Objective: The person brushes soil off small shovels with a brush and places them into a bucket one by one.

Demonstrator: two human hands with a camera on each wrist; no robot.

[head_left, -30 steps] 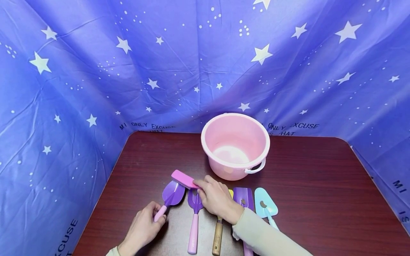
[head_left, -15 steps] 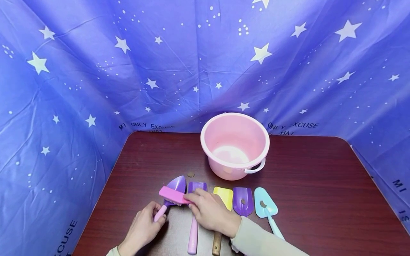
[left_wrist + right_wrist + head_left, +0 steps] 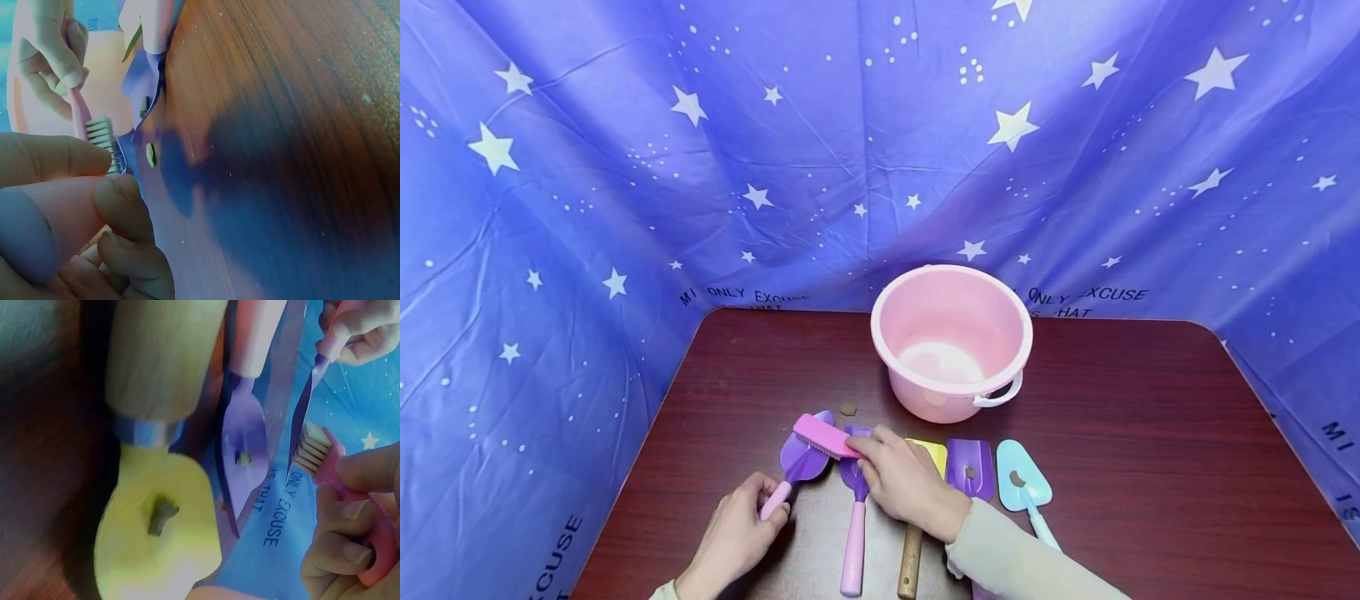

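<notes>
My left hand (image 3: 737, 529) grips the pink handle of a purple garden trowel (image 3: 792, 457), which is held tilted with its blade pointing away. In my right hand (image 3: 906, 483) is a pink brush (image 3: 820, 435), its bristles down at the trowel's blade. The right wrist view shows the brush's pale bristles (image 3: 312, 450) against the thin edge of that blade, with thumb and fingers curled round the brush handle. A small brown piece (image 3: 847, 410) lies on the table just beyond the trowel. My right hand and sleeve partly cover the tools beneath.
A second purple trowel (image 3: 853, 542), a yellow shovel (image 3: 936, 454) with wooden handle, a square purple shovel (image 3: 962, 458) and a light blue trowel (image 3: 1030, 492) lie in a row, several bearing brown bits. Behind them stands a pink bucket (image 3: 936, 404). Starry blue cloth (image 3: 820, 167) surrounds the table.
The brush slid down the blade toward the handle, then back up toward the tip. The brown piece beyond the trowel was not visible a second ago. My left hand stays in place.
</notes>
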